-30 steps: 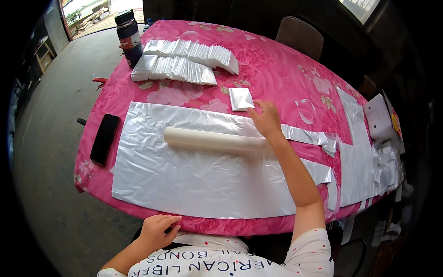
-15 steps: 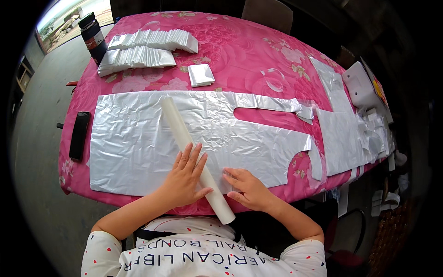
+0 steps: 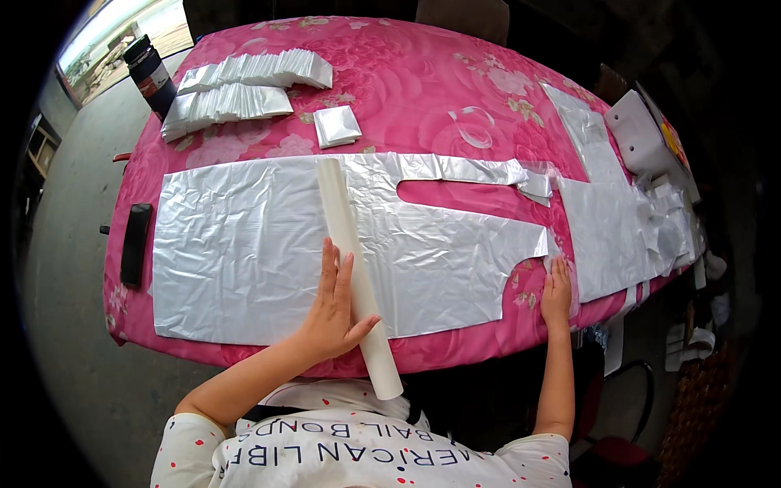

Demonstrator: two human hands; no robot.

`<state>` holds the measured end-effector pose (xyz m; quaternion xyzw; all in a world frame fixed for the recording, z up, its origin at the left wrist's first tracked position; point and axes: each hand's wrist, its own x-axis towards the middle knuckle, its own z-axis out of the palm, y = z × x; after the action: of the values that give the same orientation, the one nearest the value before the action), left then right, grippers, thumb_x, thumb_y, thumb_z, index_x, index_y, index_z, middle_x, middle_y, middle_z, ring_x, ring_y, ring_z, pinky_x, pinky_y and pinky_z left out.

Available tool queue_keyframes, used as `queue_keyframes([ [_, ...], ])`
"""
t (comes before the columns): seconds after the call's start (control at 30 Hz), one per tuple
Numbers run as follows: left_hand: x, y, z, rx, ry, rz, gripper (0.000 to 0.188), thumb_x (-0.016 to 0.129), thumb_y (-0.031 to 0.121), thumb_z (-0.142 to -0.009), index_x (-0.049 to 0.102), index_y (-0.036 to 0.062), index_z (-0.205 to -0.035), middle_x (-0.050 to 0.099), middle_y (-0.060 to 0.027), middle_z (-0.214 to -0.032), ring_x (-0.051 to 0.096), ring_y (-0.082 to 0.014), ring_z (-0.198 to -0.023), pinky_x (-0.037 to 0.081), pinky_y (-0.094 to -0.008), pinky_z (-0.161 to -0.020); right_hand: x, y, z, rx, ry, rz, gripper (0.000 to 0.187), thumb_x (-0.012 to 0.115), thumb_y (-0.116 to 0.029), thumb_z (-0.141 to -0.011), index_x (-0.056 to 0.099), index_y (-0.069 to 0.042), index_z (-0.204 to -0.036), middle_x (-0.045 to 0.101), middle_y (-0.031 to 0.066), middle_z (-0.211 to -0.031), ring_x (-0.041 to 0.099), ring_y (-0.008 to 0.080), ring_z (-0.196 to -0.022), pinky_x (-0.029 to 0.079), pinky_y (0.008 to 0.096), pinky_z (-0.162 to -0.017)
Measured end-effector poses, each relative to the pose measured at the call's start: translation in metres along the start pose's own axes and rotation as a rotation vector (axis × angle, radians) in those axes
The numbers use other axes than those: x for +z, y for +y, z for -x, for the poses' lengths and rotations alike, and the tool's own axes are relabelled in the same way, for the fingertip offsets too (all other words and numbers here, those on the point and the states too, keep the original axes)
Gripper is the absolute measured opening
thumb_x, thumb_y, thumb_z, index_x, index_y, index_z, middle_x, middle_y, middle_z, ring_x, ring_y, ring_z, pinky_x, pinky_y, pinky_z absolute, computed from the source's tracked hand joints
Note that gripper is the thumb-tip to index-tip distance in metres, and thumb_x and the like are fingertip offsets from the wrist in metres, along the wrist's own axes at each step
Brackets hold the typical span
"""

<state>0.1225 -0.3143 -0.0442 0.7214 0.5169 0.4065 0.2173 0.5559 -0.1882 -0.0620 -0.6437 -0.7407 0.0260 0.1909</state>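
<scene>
The plastic sheet (image 3: 236, 252) lies unfolded at full length beneath the tube (image 3: 346, 228), which crosses it at a slant, its near end jutting past the table's edge. Finished folding shows beyond the tube and to its left: two rows of folded packets, the back row (image 3: 260, 69) and the front row (image 3: 232, 106), stand packed close, with one square packet (image 3: 337, 127) lying apart, just beyond the tube's far end. By the look of it, all the folding on the spread sheet is left to do, and more flat sheets (image 3: 606, 232) lie well to the tube's right. The left hand (image 3: 327, 317) rests against the tube with fingers parted and thumb stretched across it. The right hand (image 3: 557, 294), well right of the tube, is at the sheet's strap end, fingers close together; whether they pinch anything I cannot tell. The sheet is thin, silvery and crinkled, with a rounded slot between its straps; the tube is pale, straight and smooth; the tablecloth (image 3: 399, 77) under everything is pink and flowered.
</scene>
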Motion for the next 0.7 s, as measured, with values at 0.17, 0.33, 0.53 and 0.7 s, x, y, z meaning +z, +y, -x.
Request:
queue_keyframes([
  [0.17, -0.003, 0.001, 0.003, 0.000, -0.029, -0.041, 0.079, 0.053, 0.029, -0.084, 0.008, -0.0032, -0.140, -0.009, -0.0281, -0.145, 0.002, -0.0425, -0.136, 0.013, -0.0483, -0.108, -0.006, -0.004, -0.015, -0.132, -0.043, -0.058, 0.040, 0.038, -0.012, -0.090, 0.045, 0.003, -0.127, 0.043, 0.0184, -0.133, 0.036, 0.0319, -0.127, 0.025, 0.0356, -0.106],
  [0.33, -0.006, 0.004, 0.002, -0.017, -0.061, -0.023, 0.077, 0.052, 0.028, -0.085, 0.008, -0.0047, -0.140, -0.005, -0.0282, -0.145, 0.002, -0.0426, -0.136, 0.012, -0.0469, -0.109, -0.009, 0.027, -0.030, 0.063, 0.094, -0.012, 0.034, 0.042, -0.011, -0.089, 0.054, 0.002, -0.118, 0.051, 0.0175, -0.125, 0.046, 0.0290, -0.120, 0.035, 0.0327, -0.100],
  [0.53, -0.006, 0.008, 0.000, -0.015, -0.140, -0.145, 0.081, 0.055, 0.030, -0.084, 0.008, -0.0059, -0.139, -0.001, -0.0290, -0.145, 0.004, -0.0428, -0.135, 0.012, -0.0467, -0.109, -0.012, 0.003, -0.027, 0.089, 0.194, 0.078, 0.018, 0.057, -0.007, -0.080, 0.063, 0.001, -0.095, 0.061, 0.0147, -0.110, 0.056, 0.0313, -0.103, 0.043, 0.0351, -0.089],
  [0.7, -0.003, 0.015, -0.011, 0.003, -0.191, -0.209, 0.082, 0.058, 0.033, -0.081, 0.014, -0.0081, -0.137, 0.006, -0.0293, -0.144, 0.007, -0.0430, -0.135, 0.015, -0.0448, -0.109, -0.039, -0.023, -0.025, -0.045, 0.336, 0.119, 0.011, 0.066, -0.001, -0.070, 0.055, -0.001, -0.070, 0.065, 0.0116, -0.091, 0.062, 0.0273, -0.081, 0.047, 0.0359, -0.075],
])
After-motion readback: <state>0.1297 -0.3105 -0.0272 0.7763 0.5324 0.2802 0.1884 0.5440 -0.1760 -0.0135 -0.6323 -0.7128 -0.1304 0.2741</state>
